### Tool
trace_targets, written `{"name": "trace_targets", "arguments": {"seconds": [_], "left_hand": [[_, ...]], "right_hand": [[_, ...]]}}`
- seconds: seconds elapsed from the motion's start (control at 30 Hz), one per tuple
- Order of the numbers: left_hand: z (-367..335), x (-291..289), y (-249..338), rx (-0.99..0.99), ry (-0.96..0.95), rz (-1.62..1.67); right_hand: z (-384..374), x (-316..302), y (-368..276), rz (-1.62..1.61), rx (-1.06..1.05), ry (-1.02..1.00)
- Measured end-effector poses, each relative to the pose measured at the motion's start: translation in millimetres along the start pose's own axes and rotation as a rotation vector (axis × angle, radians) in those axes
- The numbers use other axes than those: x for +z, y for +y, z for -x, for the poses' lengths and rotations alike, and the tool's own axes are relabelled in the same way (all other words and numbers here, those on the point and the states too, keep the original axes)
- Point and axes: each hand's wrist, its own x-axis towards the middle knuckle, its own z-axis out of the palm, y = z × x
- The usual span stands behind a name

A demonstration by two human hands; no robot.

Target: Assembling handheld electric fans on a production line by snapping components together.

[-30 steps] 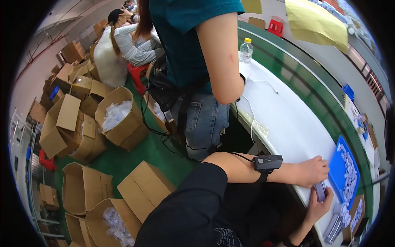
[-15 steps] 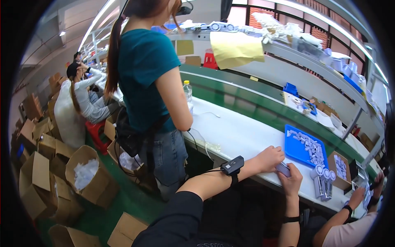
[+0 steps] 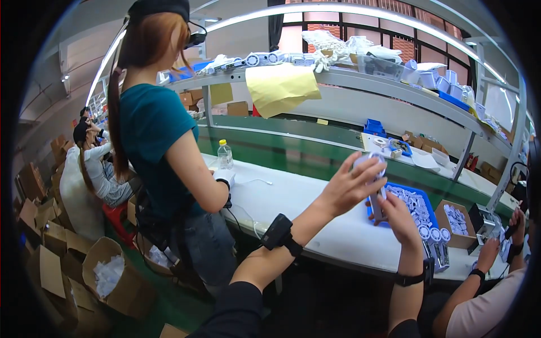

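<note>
Above the white workbench (image 3: 293, 194), my two hands hold up a pale lavender device that looks like a small handheld fan (image 3: 376, 209). My left hand (image 3: 352, 188) has its fingers round the upper end, covering part of it. My right hand (image 3: 401, 221) grips the handle lower down. Just behind my hands lies a blue tray (image 3: 431, 204) of small lavender parts. Three similar fans (image 3: 435, 236) with round heads stand side by side to the right of my right hand, their handles showing dark insides.
A cardboard box (image 3: 461, 239) of lavender parts is beside the tray. Another person's hands (image 3: 490, 252) work at the far right. A person in a teal shirt (image 3: 155, 121) stands at left, near a yellow-capped bottle (image 3: 225, 156). A loaded shelf (image 3: 389, 93) spans the back; open cartons (image 3: 121, 281) crowd the floor.
Both my hands have risen from near the bench edge, lifting the fan in front of the blue tray. The view has shifted, and the standing person appears further left.
</note>
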Motion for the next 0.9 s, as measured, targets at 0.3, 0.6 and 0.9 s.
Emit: {"name": "trace_targets", "arguments": {"seconds": [0.3, 0.6, 0.9], "left_hand": [[-89.2, -14.9, -51.8, -0.634, 0.595, 0.564], [-89.5, 1.0, -64.7, -0.898, 0.057, 1.327], [-72.8, 60.1, -82.9, -0.893, 0.255, 1.411]], "right_hand": [[-74.4, 34.7, -108.5, -0.318, -0.427, -0.112], [-96.7, 13.7, -91.3, -0.29, -0.336, -0.132], [-132.5, 14.0, -72.6, -0.257, -0.362, 0.02]]}}
